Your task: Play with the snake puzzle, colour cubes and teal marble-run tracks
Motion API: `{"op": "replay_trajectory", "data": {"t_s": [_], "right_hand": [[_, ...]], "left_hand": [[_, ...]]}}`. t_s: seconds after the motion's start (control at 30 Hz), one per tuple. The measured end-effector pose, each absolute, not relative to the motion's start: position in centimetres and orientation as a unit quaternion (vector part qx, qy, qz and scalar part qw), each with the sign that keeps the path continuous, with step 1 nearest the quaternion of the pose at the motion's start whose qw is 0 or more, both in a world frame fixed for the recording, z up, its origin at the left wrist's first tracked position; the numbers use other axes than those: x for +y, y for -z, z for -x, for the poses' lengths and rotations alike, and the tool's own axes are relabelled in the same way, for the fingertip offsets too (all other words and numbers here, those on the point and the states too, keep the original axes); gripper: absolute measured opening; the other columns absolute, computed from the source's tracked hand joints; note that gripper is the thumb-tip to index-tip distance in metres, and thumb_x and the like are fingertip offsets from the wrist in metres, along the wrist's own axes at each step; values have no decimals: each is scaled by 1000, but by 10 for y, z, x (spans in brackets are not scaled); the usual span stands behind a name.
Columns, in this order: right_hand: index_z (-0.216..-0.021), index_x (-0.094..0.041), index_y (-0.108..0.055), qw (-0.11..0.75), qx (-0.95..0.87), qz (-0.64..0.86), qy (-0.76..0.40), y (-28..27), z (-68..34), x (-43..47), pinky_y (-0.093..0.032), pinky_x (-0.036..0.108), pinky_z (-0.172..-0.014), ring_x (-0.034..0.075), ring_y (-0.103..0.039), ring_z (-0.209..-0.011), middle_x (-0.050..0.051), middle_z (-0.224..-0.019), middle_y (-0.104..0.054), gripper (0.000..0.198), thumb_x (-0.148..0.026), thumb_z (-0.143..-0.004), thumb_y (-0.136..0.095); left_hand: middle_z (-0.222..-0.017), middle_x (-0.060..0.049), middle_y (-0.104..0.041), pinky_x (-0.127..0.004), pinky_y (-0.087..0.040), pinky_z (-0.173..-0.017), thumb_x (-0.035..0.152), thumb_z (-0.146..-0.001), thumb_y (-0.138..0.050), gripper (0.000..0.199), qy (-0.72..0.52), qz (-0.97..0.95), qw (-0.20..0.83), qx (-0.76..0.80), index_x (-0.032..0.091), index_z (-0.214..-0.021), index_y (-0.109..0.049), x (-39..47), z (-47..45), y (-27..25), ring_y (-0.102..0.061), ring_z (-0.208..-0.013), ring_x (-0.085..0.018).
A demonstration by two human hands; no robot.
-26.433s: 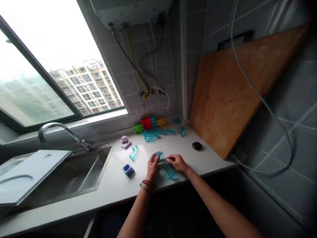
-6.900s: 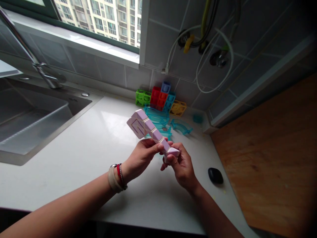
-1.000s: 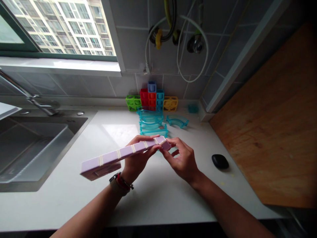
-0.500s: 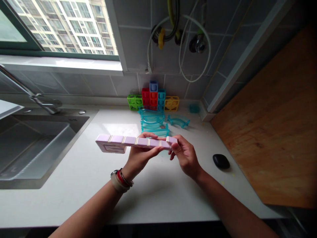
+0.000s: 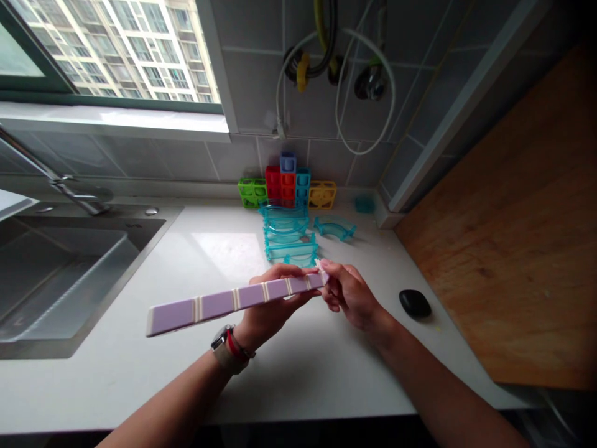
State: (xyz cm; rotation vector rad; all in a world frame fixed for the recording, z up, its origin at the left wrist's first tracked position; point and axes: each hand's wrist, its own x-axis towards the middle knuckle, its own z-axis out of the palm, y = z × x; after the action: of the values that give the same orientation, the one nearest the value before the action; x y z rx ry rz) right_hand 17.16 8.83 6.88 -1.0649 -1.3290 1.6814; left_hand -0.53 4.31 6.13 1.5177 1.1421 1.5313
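A lilac strip of several joined blocks [image 5: 217, 303], with pale seams between them, is held above the counter. My left hand [image 5: 268, 311] wraps round it from below and behind, fingers on the far side and thumb on the near side. The strip's long end sticks out to the left, toward the camera. At its right end, my right hand [image 5: 352, 292] pinches the last small piece between thumb and fingers. Just beyond the hands, clear turquoise plastic pieces [image 5: 286, 233] lie in a column, partly hidden by the left hand.
Against the tiled wall stand green [image 5: 252, 193], red [image 5: 273, 182], blue [image 5: 303, 180] and yellow blocks [image 5: 321, 195]. A curved turquoise piece [image 5: 334, 229] lies to their front right. A black rounded object [image 5: 415, 303] sits at right; a sink [image 5: 79, 339] with a faucet [image 5: 69, 190] is at left.
The strip has turned in my hands, its left end swinging down and nearer the camera, showing its edge. Both hands stay on it, the right still at its right end.
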Motion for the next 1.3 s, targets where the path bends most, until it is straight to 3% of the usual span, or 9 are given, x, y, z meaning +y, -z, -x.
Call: {"op": "replay_trajectory", "data": {"t_s": [0.1,0.2,0.3,0.47,0.6,0.77,0.93,1.03,1.3], "right_hand": [[-56,-22,-52,404,-528,403,-629,-70,-172,86,-32,26,-41,12,-39,-43,-4,-48,-43,56,-65,-93,-59],[-107,-25,-72,499,-621,376,-473,-78,-176,82,-51,28,-61,19,-62,-76,6,-96,-69,43,-62,-86,-73],[-125,-30,-68,461,-713,310,-428,-85,-181,80,-55,35,-79,26,-64,-104,9,-122,-66,46,-58,-89,-71],[-99,-25,-68,441,-742,297,-408,-84,-183,81,-51,35,-74,23,-62,-84,5,-92,-67,23,-47,-92,-72],[-72,-24,-54,429,-713,325,-449,-77,-180,81,-42,31,-62,16,-48,-63,-1,-68,-52,40,-55,-93,-67],[-72,-23,-54,390,-645,337,-564,-72,-174,80,-43,27,-52,13,-46,-54,-4,-61,-49,46,-62,-92,-65],[-97,-20,-67,400,-608,308,-612,-72,-169,80,-53,29,-56,16,-60,-65,1,-79,-63,40,-59,-90,-71],[-102,-19,-67,393,-602,300,-628,-72,-169,79,-54,28,-54,16,-63,-65,1,-78,-64,38,-56,-95,-65],[-71,-19,-53,334,-485,245,-770,-68,-166,78,-46,23,-42,14,-58,-47,-5,-56,-50,49,-60,-96,-61]], "left_hand": [[-103,-7,-82,-40,-64,-84,20,-71,-93,39,-609,-561,389,404,23,-98,-64,44,8,-66,-79,-99,-28],[-92,-5,-80,-30,-63,-64,20,-67,-95,42,-622,-505,454,390,21,-95,-64,48,12,-70,-79,-82,-23],[-82,-1,-76,-24,-61,-59,23,-66,-96,44,-629,-439,522,372,20,-95,-62,52,17,-73,-75,-71,-18],[-90,-5,-80,-34,-67,-75,25,-71,-94,46,-606,-399,606,326,20,-100,-58,54,17,-76,-80,-89,-25],[-95,-7,-80,-34,-67,-78,16,-71,-93,41,-614,-465,544,334,21,-95,-60,51,16,-78,-78,-105,-31],[-100,-6,-81,-37,-68,-82,17,-76,-90,39,-637,-485,506,322,21,-97,-57,51,13,-76,-79,-103,-29],[-115,-9,-80,-45,-60,-101,21,-86,-83,37,-659,-441,517,322,23,-105,-52,54,14,-71,-73,-117,-29],[-120,-10,-79,-45,-59,-102,20,-87,-82,36,-649,-449,536,301,24,-105,-51,54,14,-70,-72,-121,-28],[-109,-10,-82,-38,-63,-91,18,-79,-88,24,-620,-540,446,354,18,-99,-76,53,15,-68,-77,-104,-27]]}}
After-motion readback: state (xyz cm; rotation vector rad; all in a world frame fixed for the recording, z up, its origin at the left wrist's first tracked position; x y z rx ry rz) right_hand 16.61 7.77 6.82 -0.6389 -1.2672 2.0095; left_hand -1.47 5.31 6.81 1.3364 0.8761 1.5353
